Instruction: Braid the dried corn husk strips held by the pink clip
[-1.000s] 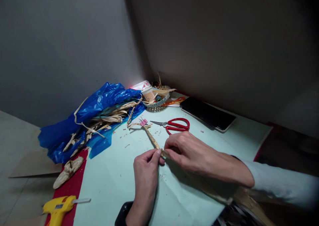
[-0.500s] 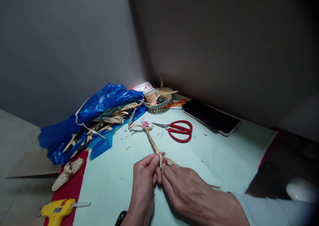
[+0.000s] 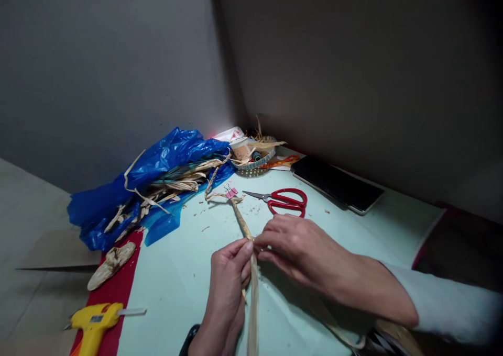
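My left hand (image 3: 231, 267) pinches a braid of dried straw-coloured fibre (image 3: 241, 219) at its near end, thumb on top. My right hand (image 3: 293, 246) is at the same spot from the right, its bent fingers closed around the strands; the exact fingertip hold is partly hidden. A broad loose strip of fibre (image 3: 253, 303) hangs from the braid toward me between my hands. A pink binder clip (image 3: 231, 191) grips the braid's far end. Just beyond my right hand lie red-handled scissors (image 3: 288, 192), their handles partly covered by it.
On the left, a blue plastic bag (image 3: 173, 152) holds bundles of dried fibre. A yellow glue gun (image 3: 94, 322) and a woven straw slipper (image 3: 112, 264) lie at the table's left edge. Behind are a small basket (image 3: 255, 167) and a black tablet (image 3: 336, 183).
My right hand has risen and shifted slightly right at the braid. A broad strip now hangs down toward me. My left hand keeps its pinch; the view has shifted slightly.
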`<state>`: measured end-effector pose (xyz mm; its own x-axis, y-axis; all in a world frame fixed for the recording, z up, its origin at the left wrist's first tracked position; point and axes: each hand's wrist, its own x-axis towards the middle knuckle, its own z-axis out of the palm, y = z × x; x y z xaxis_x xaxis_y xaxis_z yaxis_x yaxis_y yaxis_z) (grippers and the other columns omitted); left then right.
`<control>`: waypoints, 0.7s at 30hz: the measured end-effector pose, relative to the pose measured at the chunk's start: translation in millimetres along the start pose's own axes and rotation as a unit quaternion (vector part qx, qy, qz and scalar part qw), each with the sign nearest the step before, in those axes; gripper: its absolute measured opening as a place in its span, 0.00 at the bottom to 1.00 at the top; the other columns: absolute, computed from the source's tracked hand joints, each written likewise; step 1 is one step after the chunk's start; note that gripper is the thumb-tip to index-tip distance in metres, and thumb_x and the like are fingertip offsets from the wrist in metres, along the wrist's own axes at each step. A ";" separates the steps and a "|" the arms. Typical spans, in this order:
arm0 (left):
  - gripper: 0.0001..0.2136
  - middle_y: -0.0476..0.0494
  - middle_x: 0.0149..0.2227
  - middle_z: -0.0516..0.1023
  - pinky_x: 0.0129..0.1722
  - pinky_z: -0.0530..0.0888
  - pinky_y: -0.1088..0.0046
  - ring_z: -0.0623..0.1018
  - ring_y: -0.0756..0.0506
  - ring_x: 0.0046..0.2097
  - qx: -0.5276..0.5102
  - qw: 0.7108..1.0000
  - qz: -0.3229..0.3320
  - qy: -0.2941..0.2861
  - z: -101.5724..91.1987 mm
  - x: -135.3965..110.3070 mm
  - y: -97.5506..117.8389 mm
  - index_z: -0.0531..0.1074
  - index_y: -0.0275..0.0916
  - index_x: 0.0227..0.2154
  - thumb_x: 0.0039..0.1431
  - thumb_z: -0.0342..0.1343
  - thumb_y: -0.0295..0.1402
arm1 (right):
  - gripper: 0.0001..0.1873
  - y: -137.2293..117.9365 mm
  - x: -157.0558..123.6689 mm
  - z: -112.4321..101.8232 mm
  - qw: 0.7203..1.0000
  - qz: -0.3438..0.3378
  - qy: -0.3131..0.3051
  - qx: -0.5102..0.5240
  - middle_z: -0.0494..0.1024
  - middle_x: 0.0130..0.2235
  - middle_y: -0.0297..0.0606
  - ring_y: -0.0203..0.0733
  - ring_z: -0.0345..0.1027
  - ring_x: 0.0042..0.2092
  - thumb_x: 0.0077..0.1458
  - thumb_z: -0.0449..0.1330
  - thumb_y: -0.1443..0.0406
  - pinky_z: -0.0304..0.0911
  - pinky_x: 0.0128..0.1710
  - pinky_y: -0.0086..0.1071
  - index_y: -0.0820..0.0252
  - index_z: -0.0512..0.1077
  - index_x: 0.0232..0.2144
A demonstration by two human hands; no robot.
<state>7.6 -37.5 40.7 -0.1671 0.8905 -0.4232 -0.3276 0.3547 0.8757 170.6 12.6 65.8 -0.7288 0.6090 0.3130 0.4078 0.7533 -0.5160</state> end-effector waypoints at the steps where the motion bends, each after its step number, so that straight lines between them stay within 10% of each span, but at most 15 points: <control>1: 0.11 0.61 0.13 0.52 0.18 0.47 0.83 0.47 0.59 0.18 0.004 1.000 0.007 -0.005 0.4 0.0 0.3 0.76 0.31 0.24 0.44 0.66 0.36 | 0.09 -2.2 -1.1 5.9 1.000 -0.012 -0.003 -0.024 0.74 0.33 0.40 0.41 0.63 0.35 0.60 0.53 0.69 0.56 0.35 0.33 0.62 0.74 0.37; 17: 0.10 0.54 0.11 0.61 0.19 0.45 0.78 0.53 0.57 0.16 0.090 0.994 0.062 0.022 2.9 -0.7 -4.2 0.74 0.32 0.22 0.51 0.59 0.35 | 0.07 -16.8 -3.8 19.6 0.998 0.067 -0.018 0.003 0.72 0.33 0.41 0.41 0.63 0.34 0.59 0.51 0.71 0.58 0.35 0.34 0.64 0.69 0.32; 21: 0.10 0.54 0.11 0.63 0.19 0.43 0.78 0.50 0.58 0.17 0.049 0.998 0.038 0.002 0.4 -1.8 -3.9 0.78 0.30 0.28 0.52 0.59 0.35 | 0.06 -15.8 -10.9 46.9 0.996 0.031 0.059 -0.052 0.73 0.34 0.43 0.43 0.63 0.34 0.59 0.52 0.71 0.58 0.36 0.37 0.64 0.70 0.34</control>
<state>9.5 -40.3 38.2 -0.1917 0.9151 -0.3548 -0.2221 0.3117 0.9239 146.4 -17.6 33.1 -0.6324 0.6761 0.3781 0.5098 0.7308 -0.4540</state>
